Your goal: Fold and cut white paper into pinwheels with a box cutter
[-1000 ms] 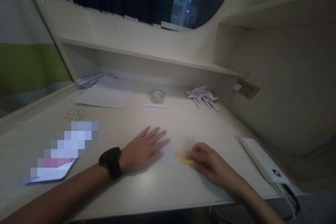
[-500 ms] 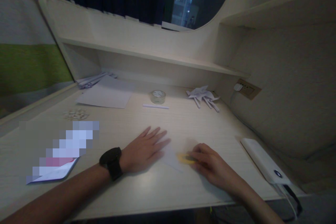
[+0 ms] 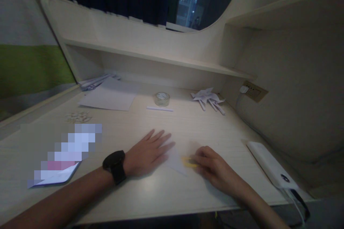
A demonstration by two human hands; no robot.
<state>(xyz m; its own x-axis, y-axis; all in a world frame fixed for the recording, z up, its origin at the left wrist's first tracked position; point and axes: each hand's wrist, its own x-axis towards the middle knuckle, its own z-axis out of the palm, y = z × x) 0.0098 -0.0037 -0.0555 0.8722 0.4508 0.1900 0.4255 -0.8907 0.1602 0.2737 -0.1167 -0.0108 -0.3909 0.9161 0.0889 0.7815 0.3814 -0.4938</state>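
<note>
Dim pale wooden counter (image 3: 161, 193) under a low shelf, with a dark window behind. The left hand (image 3: 146, 154), watch at the wrist, lies flat with fingers (image 3: 161, 139) spread wide, pressing the near-left part of a white paper sheet (image 3: 176, 161). The right hand (image 3: 215, 168) has its fingers curled narrowly around a small yellow tool (image 3: 189, 162), which lies just left of its fingertips, long axis running left to right across the sheet, between the two hands. A tape roll (image 3: 161, 98) sits well beyond both hands.

No readable text, labels or numbers anywhere, booklet (image 3: 57, 177) on the desk (image 3: 150, 193) blurred out
</note>
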